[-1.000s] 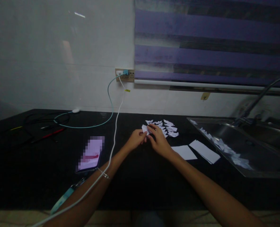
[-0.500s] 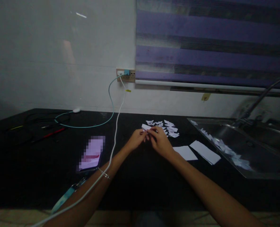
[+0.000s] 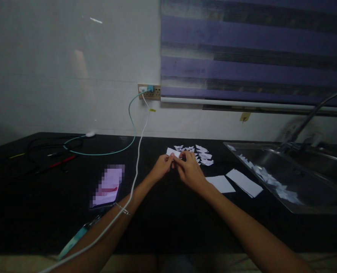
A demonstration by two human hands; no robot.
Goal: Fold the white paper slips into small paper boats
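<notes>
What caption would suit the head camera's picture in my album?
Left hand and right hand hold white paper near boat-like paper shapes on a black counter.

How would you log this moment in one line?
Left hand: holds white paper | right hand: on same paper | black counter: folded paper pieces, flat sheets
</notes>
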